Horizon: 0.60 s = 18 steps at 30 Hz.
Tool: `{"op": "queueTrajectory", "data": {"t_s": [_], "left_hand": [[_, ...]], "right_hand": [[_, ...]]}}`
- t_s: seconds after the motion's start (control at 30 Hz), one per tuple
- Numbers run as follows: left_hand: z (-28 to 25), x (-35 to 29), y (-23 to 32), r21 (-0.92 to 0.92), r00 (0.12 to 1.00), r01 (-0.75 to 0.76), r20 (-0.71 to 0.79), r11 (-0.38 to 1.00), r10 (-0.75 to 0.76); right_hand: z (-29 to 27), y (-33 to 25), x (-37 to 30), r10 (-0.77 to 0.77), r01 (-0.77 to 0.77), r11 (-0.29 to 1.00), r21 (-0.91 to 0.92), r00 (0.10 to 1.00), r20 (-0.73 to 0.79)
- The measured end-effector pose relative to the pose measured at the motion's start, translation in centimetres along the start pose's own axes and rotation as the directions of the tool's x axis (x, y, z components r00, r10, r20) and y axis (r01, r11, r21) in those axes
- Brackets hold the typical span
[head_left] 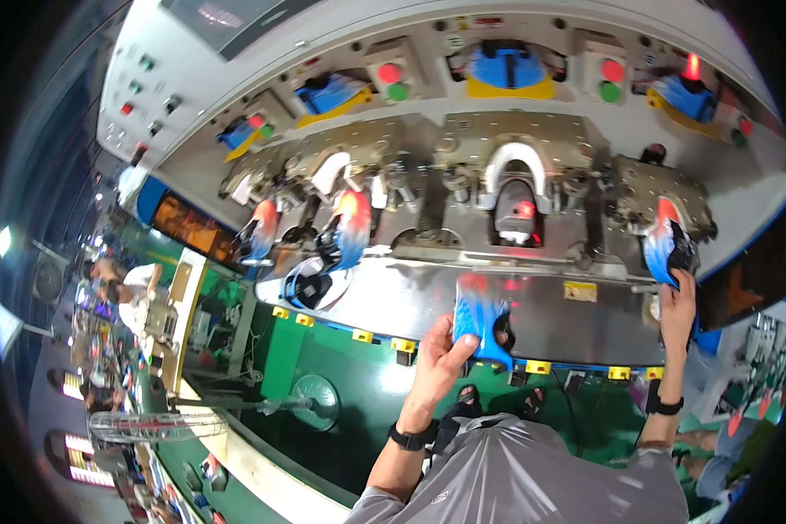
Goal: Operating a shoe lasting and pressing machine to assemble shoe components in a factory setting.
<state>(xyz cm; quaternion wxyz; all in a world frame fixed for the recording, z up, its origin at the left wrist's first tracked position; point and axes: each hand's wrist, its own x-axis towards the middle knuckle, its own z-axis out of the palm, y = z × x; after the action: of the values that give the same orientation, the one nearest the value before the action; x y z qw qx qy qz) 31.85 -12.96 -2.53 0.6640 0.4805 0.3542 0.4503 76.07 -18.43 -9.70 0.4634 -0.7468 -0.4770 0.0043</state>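
My left hand is closed on a shoe upper, blue with a red-orange end, its thumb laid over the side. I hold it above the front ledge of a large grey machine. Out to the right, my right hand has its fingers on the lower end of another upper, orange, white and blue, which sits at the rightmost station. Between them, the middle station has a dark mould with a white curved pad around it. Two similar uppers sit at the left stations.
A blue-and-black upper or strap piece lies on the ledge's left end. Red and green push buttons line the panel above, between blue-and-yellow covered parts. A standing fan and a workbench are behind left. Other people sit farther off.
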Motion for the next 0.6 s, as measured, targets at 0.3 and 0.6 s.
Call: {"op": "queueTrajectory", "data": {"t_s": [0.3, 0.6], "left_hand": [[-17.8, -10.0, 0.6, -0.243, 0.893, -0.293, -0.414, 0.925, 0.174], [-34.1, -11.1, 5.9, -0.215, 0.866, -0.328, -0.458, 0.92, 0.202]], "right_hand": [[18.5, -29.2, -12.2, -0.412, 0.331, 0.849, 0.411, 0.903, 0.123], [44.3, -43.4, -12.9, -0.499, 0.518, 0.855, 0.02, 0.811, 0.306]]}}
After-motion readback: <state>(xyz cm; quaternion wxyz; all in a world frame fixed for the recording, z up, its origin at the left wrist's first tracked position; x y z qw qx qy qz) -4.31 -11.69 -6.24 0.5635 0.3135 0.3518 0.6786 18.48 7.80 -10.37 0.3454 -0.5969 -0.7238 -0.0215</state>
